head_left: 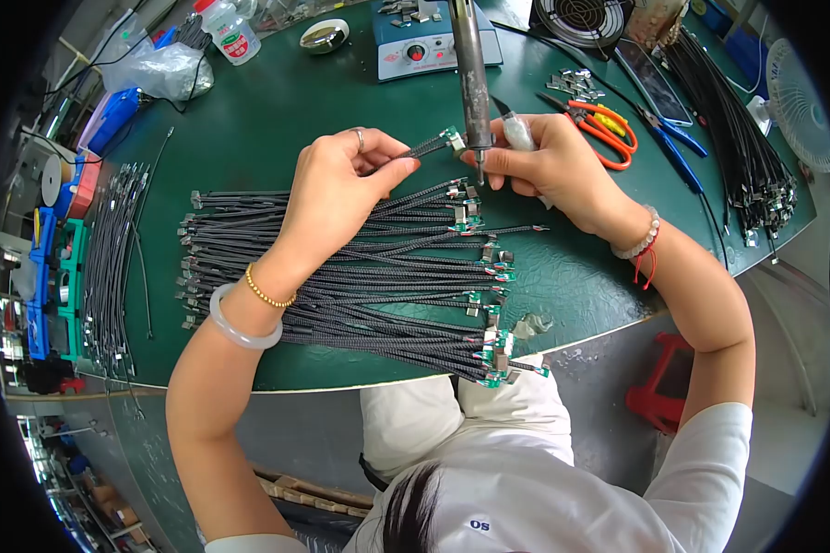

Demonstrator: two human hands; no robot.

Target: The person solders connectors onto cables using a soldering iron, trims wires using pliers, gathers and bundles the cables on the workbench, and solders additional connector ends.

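My left hand is closed in a pinch on a black braided cable. A small green board with a metal connector sits at that cable's end, close to the soldering iron, which hangs upright from above. Thumb and fingers of my right hand are closed beside the iron's tip, around a slim tool with a white wrapped handle and a dark pointed end. Whatever else its fingertips pinch is hidden. Below both hands lies a wide pile of braided cables with connectors at their ends.
A blue soldering station stands at the back. To the right lie orange-handled scissors, blue-handled pliers, a phone and a black cable bundle. More thin cables lie left. A small fan stands far right.
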